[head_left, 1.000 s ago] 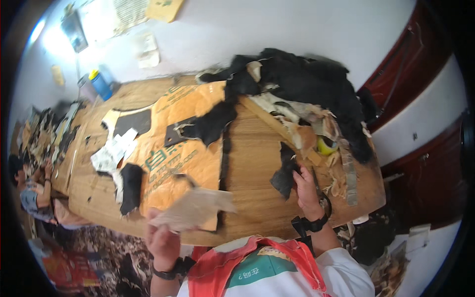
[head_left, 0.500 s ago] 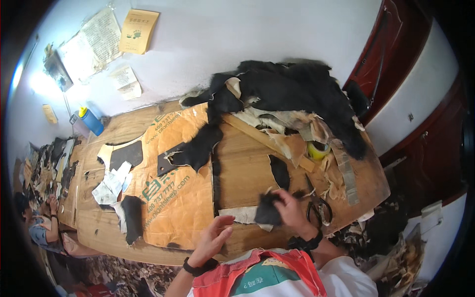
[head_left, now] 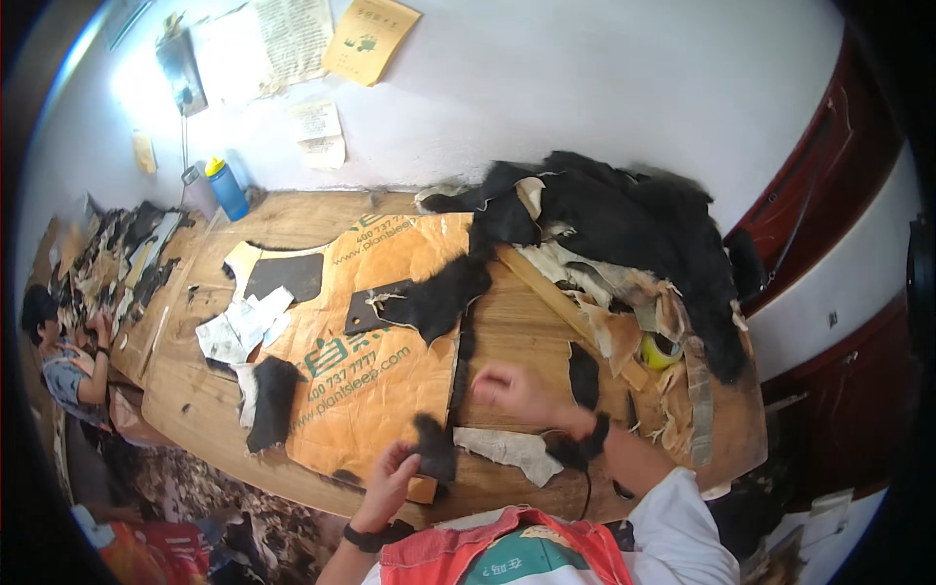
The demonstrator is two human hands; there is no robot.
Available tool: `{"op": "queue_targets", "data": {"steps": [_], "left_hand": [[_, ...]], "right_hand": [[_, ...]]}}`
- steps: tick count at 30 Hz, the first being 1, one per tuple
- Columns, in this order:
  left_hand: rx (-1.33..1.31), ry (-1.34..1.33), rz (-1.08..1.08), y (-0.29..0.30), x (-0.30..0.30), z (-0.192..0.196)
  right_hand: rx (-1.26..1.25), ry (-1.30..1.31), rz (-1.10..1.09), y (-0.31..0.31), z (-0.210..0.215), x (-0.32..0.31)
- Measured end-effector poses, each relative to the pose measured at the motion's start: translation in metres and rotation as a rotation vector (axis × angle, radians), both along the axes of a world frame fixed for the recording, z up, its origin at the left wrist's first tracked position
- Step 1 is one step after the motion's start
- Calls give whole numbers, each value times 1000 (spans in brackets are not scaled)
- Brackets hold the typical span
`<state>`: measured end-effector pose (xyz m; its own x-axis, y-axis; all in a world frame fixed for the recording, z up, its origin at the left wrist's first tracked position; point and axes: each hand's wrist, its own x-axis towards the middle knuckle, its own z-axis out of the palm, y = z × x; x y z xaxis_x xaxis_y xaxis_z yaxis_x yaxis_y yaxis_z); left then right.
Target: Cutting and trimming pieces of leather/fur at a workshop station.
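My left hand (head_left: 390,476) pinches a small piece of black fur (head_left: 435,450) at the near edge of the orange printed sheet (head_left: 370,385). Beyond it, my right hand (head_left: 512,390) hovers near the sheet's right edge with its fingers curled together; whether anything is between them does not show. A pale strip of hide (head_left: 512,450) lies just below my right forearm. To the right of that hand is a narrow black piece (head_left: 583,375). A larger black fur piece (head_left: 439,297) rests on the sheet, over a dark card template (head_left: 367,310).
A heap of black pelts (head_left: 624,214) fills the table's back right, beside a wooden strip (head_left: 546,288) and a yellow tape roll (head_left: 660,351). White paper scraps (head_left: 244,327) lie at left. Bottles (head_left: 228,190) stand at the back. Another person (head_left: 73,366) works at far left.
The small fur piece has passed from my right hand to my left, which was open before. My right hand has moved left and away from me. The whole view has shifted.
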<state>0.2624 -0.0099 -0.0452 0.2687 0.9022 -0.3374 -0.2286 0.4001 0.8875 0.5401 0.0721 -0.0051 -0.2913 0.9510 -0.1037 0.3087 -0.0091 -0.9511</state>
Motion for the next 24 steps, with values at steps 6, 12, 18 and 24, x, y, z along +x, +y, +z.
{"op": "queue_targets", "data": {"steps": [6, 12, 18, 24], "left_hand": [[23, 98, 24, -6, -6, -15], [78, 204, 8, -9, -4, -16], [67, 341, -61, -14, -2, -16], [73, 298, -49, -9, 7, -7]], "right_hand": [[130, -346, -414, 157, -25, 99], [327, -559, -568, 258, -75, 147], [505, -687, -665, 279, -82, 126], [404, 107, -710, 260, -10, 123]]}}
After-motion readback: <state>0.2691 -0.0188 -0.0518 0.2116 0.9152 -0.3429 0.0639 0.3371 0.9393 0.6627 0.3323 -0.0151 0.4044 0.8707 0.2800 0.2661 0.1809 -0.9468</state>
